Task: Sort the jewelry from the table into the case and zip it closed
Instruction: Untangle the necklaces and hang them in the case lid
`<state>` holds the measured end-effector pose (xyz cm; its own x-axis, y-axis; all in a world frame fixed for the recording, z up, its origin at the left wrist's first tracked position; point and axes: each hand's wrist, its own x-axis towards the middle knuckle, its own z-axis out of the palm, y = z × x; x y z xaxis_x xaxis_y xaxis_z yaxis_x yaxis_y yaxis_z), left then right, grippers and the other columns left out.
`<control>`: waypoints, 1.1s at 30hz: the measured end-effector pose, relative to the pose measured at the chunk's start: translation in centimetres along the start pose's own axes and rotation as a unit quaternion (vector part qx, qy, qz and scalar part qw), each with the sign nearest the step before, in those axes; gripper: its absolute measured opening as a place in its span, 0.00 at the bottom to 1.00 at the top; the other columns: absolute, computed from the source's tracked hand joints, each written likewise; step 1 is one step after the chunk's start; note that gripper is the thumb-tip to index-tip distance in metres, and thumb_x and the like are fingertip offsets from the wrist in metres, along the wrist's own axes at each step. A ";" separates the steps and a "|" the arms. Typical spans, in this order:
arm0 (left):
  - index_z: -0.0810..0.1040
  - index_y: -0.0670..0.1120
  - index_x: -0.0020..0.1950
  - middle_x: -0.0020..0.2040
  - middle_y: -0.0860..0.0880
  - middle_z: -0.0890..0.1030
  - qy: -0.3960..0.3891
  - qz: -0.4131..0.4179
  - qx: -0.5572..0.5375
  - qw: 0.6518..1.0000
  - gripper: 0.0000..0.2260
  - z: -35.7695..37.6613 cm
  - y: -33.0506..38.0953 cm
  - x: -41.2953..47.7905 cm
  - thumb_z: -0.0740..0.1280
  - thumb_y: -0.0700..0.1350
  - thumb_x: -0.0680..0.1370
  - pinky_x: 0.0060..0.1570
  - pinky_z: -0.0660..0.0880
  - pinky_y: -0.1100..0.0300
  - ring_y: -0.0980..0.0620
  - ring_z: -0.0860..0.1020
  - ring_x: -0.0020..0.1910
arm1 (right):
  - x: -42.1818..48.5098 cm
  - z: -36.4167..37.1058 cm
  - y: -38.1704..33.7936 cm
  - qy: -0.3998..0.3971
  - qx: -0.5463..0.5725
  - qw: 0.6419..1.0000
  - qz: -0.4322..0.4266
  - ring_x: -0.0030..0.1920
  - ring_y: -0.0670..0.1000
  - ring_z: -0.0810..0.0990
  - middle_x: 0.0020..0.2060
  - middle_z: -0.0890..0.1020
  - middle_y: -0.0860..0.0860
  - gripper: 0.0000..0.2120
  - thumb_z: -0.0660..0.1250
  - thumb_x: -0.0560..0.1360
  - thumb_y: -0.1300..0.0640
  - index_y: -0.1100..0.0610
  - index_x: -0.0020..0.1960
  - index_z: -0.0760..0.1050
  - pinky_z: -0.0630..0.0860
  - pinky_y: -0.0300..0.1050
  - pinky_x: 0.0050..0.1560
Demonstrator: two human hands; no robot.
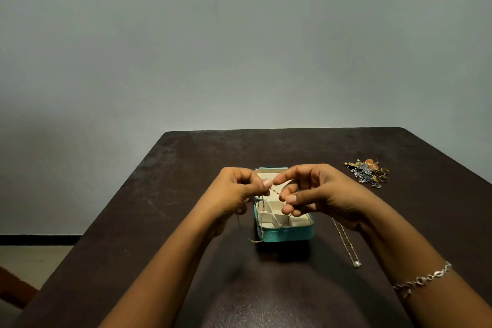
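Observation:
A small teal jewelry case (286, 233) lies open in the middle of the dark table, its cream compartments showing. Above it my left hand (237, 193) and my right hand (316, 192) each pinch a thin gold chain (275, 192) stretched between them. The chain's loose ends hang down over the case's left wall and onto the table by its front left corner. A second chain with a pearl pendant (356, 263) lies on the table right of the case, partly under my right wrist. The case's lid is mostly hidden behind my hands.
A heap of rings, earrings and beaded pieces (368, 173) sits at the back right of the brown table (165, 194). A silver bracelet (423, 278) is on my right wrist. A grey wall stands behind the table's far edge.

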<state>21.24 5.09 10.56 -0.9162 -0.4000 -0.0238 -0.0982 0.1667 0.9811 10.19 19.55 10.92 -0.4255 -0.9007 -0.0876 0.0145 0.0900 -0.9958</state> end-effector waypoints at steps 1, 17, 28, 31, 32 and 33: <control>0.73 0.42 0.32 0.23 0.54 0.76 0.016 0.002 -0.013 1.000 0.11 -0.1 0.0 0.1 0.67 0.40 0.74 0.22 0.57 0.68 0.60 0.62 0.22 | 0.0 -0.1 0.1 0.004 -0.016 1.000 0.001 0.33 0.51 0.81 0.34 0.79 0.58 0.13 0.62 0.70 0.76 0.67 0.53 0.75 0.78 0.39 0.33; 0.75 0.43 0.33 0.25 0.54 0.75 0.034 -0.008 -0.036 0.999 0.12 0.2 0.4 -0.2 0.66 0.43 0.76 0.21 0.60 0.68 0.59 0.64 0.23 | -0.6 0.9 0.8 0.096 -0.120 0.982 -0.110 0.28 0.48 0.68 0.31 0.76 0.57 0.02 0.69 0.70 0.65 0.62 0.40 0.80 0.63 0.34 0.25; 0.75 0.44 0.30 0.22 0.54 0.73 -0.011 -0.018 -0.015 1.000 0.14 1.3 0.2 -0.5 0.64 0.44 0.77 0.22 0.59 0.67 0.61 0.64 0.20 | -0.4 1.0 1.3 0.116 -0.110 0.976 -0.150 0.38 0.50 0.80 0.33 0.82 0.54 0.10 0.73 0.64 0.69 0.56 0.31 0.79 0.77 0.40 0.41; 0.75 0.43 0.31 0.22 0.54 0.73 0.020 -0.009 -0.022 1.000 0.14 1.0 0.4 -0.4 0.64 0.44 0.77 0.21 0.59 0.68 0.61 0.64 0.19 | -0.4 0.9 1.5 0.123 -0.113 0.976 -0.138 0.35 0.47 0.79 0.31 0.81 0.50 0.12 0.73 0.64 0.70 0.55 0.29 0.79 0.77 0.39 0.39; 0.75 0.43 0.31 0.23 0.54 0.73 0.032 -0.006 -0.024 0.999 0.14 0.8 0.4 -0.3 0.64 0.44 0.77 0.21 0.59 0.68 0.61 0.64 0.19 | -0.4 0.7 1.5 0.126 -0.116 0.976 -0.134 0.35 0.47 0.79 0.30 0.81 0.50 0.12 0.73 0.63 0.70 0.55 0.28 0.79 0.76 0.39 0.39; 0.75 0.43 0.31 0.23 0.54 0.73 0.040 -0.003 -0.024 0.999 0.14 0.6 0.3 -0.3 0.64 0.44 0.77 0.21 0.59 0.68 0.61 0.64 0.20 | -0.5 0.6 1.6 0.129 -0.118 0.976 -0.129 0.35 0.47 0.79 0.30 0.82 0.50 0.12 0.74 0.63 0.69 0.55 0.28 0.79 0.76 0.40 0.40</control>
<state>21.26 5.83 10.78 -0.8815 -0.4718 -0.0169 -0.0840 0.1216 0.9890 10.95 19.84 9.38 -0.6011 -0.7723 0.2054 -0.3193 -0.0034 -0.9476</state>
